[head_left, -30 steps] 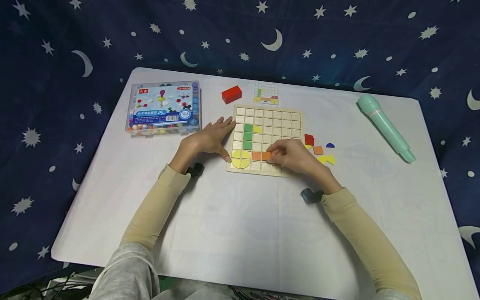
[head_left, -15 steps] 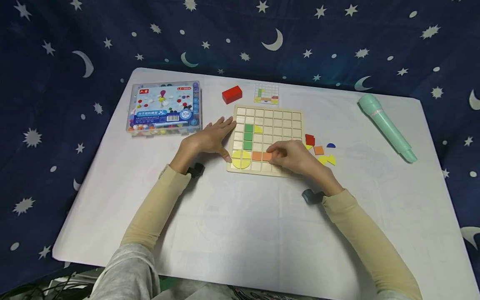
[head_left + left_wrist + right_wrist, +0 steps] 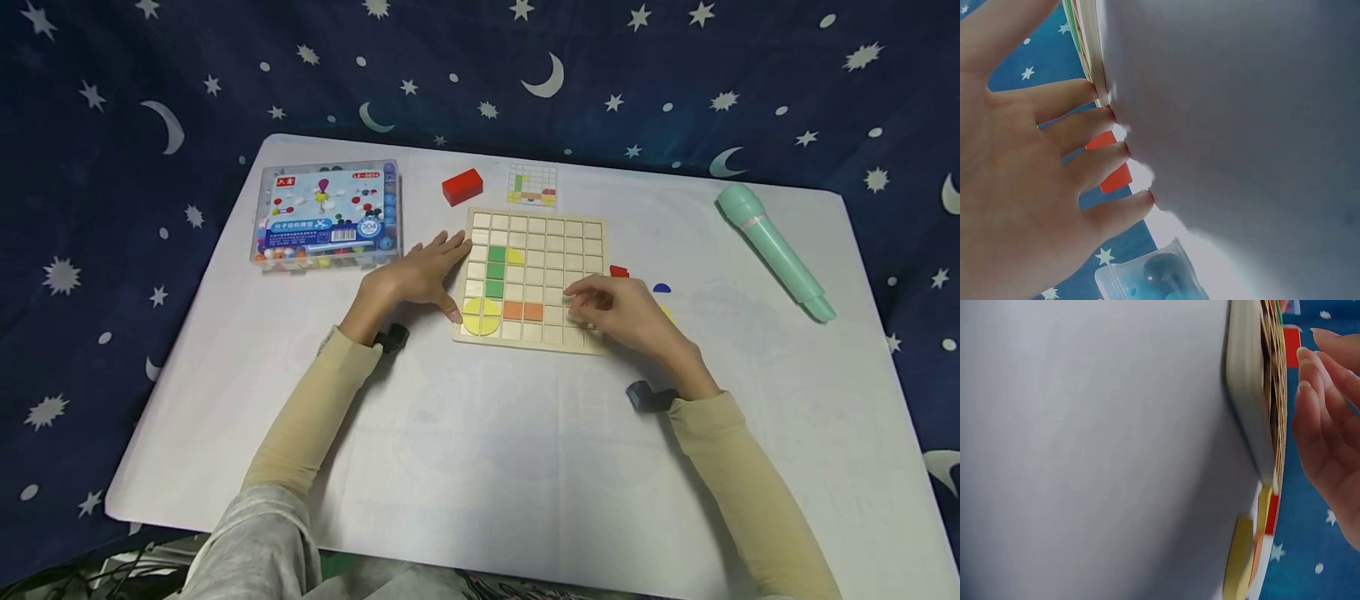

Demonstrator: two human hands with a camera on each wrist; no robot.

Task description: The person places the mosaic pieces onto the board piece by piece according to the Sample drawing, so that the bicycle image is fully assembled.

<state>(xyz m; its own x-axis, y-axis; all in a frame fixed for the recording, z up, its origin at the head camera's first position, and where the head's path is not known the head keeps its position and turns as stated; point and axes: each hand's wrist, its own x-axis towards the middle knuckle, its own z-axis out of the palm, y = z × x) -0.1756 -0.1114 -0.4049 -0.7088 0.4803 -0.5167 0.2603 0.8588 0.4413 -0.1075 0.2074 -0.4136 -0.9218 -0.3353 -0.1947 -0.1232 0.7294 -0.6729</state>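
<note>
A wooden grid board [image 3: 555, 246] lies flat with three green squares [image 3: 496, 271] in a column, a yellow quarter piece [image 3: 516, 256], a yellow circle of pieces [image 3: 481, 317] and two orange squares [image 3: 522, 311]. My left hand [image 3: 420, 273], fingers spread, touches the board's left edge with fingertips and thumb; in the left wrist view the hand [image 3: 1041, 162] shows its palm. Above the board's right part hovers my right hand [image 3: 626, 312], fingers loosely bent, holding nothing; the right wrist view shows the hand [image 3: 1335, 412] above the board's edge [image 3: 1247, 375].
Right of the board lie a red piece [image 3: 618, 272] and a blue half circle [image 3: 662, 287], others partly hidden by my hand. Behind it are a pattern card [image 3: 532, 185] and red block [image 3: 462, 187]. A bead box [image 3: 327, 215] stands left, a green microphone-shaped object [image 3: 776, 253] right.
My right hand has let go of the right orange square, which stays on the board, and moved right. The left hand has kept its place.
</note>
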